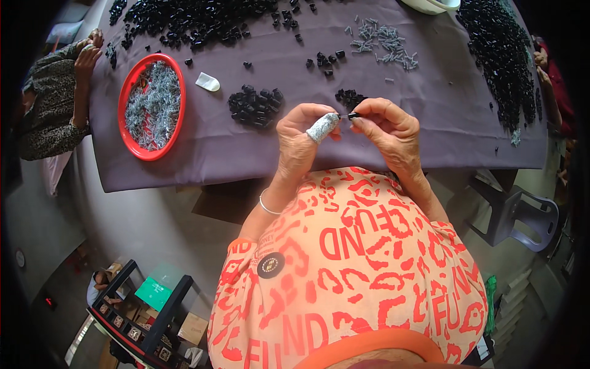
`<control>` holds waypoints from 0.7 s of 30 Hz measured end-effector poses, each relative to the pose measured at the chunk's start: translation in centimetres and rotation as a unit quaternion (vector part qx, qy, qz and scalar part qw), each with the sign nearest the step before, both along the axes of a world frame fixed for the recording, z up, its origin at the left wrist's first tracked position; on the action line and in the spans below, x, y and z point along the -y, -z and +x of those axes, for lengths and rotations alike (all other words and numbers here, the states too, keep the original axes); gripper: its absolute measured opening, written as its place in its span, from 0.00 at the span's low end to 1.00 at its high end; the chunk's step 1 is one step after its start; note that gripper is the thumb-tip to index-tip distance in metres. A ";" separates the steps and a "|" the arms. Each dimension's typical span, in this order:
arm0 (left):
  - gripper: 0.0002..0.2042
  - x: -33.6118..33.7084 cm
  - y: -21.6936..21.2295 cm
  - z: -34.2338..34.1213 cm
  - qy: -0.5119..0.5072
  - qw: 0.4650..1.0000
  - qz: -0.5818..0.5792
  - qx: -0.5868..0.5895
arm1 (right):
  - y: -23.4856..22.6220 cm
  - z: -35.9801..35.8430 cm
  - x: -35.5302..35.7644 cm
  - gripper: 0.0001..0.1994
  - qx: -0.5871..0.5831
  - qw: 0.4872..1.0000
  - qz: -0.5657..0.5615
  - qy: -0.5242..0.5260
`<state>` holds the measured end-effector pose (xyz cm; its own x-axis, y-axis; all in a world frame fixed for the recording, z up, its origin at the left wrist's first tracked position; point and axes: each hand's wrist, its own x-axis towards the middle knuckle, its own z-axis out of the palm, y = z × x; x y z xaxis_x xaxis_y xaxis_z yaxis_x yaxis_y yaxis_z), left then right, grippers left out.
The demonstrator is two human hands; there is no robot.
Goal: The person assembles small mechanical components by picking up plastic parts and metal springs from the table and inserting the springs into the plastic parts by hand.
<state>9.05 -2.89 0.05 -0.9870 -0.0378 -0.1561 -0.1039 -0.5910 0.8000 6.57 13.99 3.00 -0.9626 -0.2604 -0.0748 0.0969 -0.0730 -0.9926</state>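
Just over the table's near edge, my two hands meet around a tiny part. My left hand (296,140), its thumb wrapped in a whitish cover (322,127), pinches one end of a thin ridged metal piece (343,116) that looks like a small spring. At its other end, my right hand (396,130) grips a small black plastic piece (353,115) between thumb and fingertips. The two parts touch or nearly touch; I cannot tell which. Right behind them lies a small heap of black pieces (350,97). A larger black heap (255,106) sits left of my hands.
A red oval basin (123,111) full of metal springs stands at the left, beside a white finger cover (208,82). Loose springs (384,44) lie farther back. Big black piles (184,21) spread across the purple-grey cloth (203,163). Other people's hands (89,55) rest at both sides.
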 end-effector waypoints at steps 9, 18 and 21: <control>0.07 0.1 -0.2 0.1 0.002 1.000 -0.030 -0.007 | -0.1 0.0 0.0 0.09 -0.086 0.994 0.063 -0.020; 0.07 0.1 -0.7 0.3 0.006 0.997 -0.067 -0.034 | -0.2 0.1 0.3 0.10 -0.115 0.989 0.084 -0.034; 0.07 0.2 -0.9 0.3 0.002 0.994 -0.097 -0.040 | -0.4 -0.1 0.3 0.10 -0.124 0.988 0.083 -0.038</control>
<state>9.39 -3.08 0.96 -0.9963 -0.0546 -0.0667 -0.0373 -0.4249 0.9045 6.51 13.73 3.38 -0.9349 -0.3367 0.1125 -0.1512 0.0911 -0.9843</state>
